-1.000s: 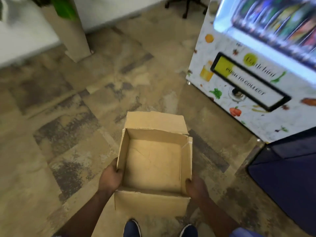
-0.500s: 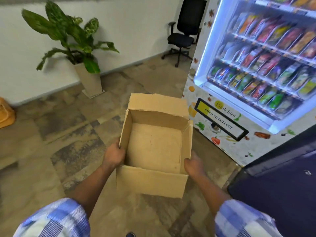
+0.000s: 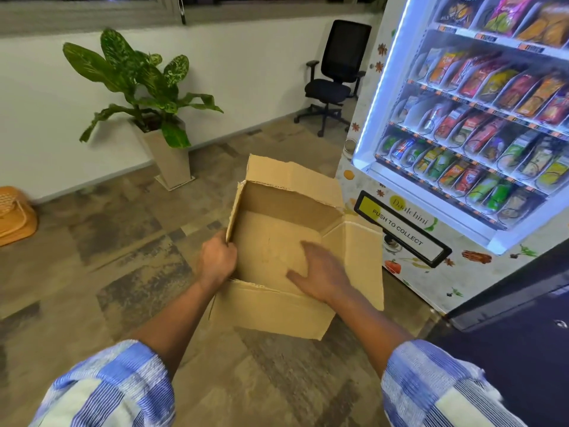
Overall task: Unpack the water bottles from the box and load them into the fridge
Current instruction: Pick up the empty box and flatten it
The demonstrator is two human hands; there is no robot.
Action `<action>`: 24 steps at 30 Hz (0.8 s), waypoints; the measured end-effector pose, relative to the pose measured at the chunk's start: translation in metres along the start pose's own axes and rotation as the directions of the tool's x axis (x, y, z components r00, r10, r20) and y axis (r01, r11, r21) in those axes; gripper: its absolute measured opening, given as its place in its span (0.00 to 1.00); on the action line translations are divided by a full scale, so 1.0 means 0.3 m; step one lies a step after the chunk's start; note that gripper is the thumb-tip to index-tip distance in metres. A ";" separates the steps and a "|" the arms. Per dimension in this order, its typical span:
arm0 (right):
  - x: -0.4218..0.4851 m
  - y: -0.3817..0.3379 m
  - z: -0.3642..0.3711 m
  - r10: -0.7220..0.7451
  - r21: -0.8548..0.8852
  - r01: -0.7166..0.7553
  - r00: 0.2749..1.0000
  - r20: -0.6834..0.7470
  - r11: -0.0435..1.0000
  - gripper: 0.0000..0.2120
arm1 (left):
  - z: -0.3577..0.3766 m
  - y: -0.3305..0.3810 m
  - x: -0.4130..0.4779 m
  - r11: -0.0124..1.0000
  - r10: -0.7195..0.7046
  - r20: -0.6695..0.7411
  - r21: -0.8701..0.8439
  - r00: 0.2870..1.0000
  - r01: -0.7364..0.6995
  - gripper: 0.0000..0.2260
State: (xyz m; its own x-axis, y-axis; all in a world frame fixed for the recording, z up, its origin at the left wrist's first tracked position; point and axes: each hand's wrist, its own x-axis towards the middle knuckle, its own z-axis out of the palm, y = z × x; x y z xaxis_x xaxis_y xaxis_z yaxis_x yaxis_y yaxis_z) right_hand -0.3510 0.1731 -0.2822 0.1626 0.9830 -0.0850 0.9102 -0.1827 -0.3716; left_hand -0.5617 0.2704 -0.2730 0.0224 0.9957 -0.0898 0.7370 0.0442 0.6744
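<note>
Cardboard is all we seem to have left to deal with. On our right stands the lit vending machine point(image 3: 480, 124). Nearer, at the lower right, is a dark navy cabinet point(image 3: 523, 359) that may be the fridge; we cannot tell, and its inside is out of sight. Between our arms is the box point(image 3: 271, 309), flaps open, its bottom bare: no water bottles show in it or anywhere around. We judge the unpacking finished, but we cannot confirm that the bottles are in the fridge. Our left hand point(image 3: 217, 261) grips the box's left wall, fingers curled over its edge. Our right hand point(image 3: 323, 275) is loose, fingers spread over the box's inside, holding nothing.
</note>
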 end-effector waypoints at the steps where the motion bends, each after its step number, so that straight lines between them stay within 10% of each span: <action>1: 0.002 -0.031 0.013 -0.099 0.051 0.094 0.987 0.126 0.994 0.41 | -0.004 0.014 0.012 1.000 0.004 0.009 0.020 1.000 -0.004 0.18; 4: -0.006 -0.091 0.074 -0.220 0.038 0.218 0.935 0.278 0.975 0.34 | -0.036 0.075 0.040 0.994 -0.022 0.048 0.108 0.999 0.017 0.18; 9: 0.005 -0.115 0.101 -0.158 0.144 0.145 0.984 0.086 0.979 0.13 | -0.099 0.164 0.076 0.983 -0.042 0.179 0.185 0.983 0.008 0.15; 15: 0.039 -0.095 0.065 -0.029 0.464 -0.013 0.996 0.083 0.886 0.15 | -0.162 0.155 0.115 0.997 0.053 0.286 -0.068 0.957 -0.035 0.21; 20: 0.055 -0.103 0.054 0.168 0.828 -0.264 0.964 0.207 0.495 0.08 | -0.173 0.043 0.092 0.979 -0.082 0.043 -0.184 0.996 0.088 0.29; 24: 0.062 -0.131 0.033 0.131 0.904 -0.357 0.933 0.335 0.234 0.16 | -0.126 -0.050 0.035 0.832 -0.276 0.366 -0.372 0.889 0.412 0.34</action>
State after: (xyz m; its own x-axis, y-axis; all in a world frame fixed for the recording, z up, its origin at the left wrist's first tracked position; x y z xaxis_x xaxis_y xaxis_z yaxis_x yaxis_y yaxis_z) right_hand -0.3876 0.1985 -0.2784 0.1436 0.8876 -0.4377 -0.1892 -0.4095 -0.8925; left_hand -0.5980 0.2833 -0.2565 0.0640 0.8429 -0.5343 0.3716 0.4768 0.7966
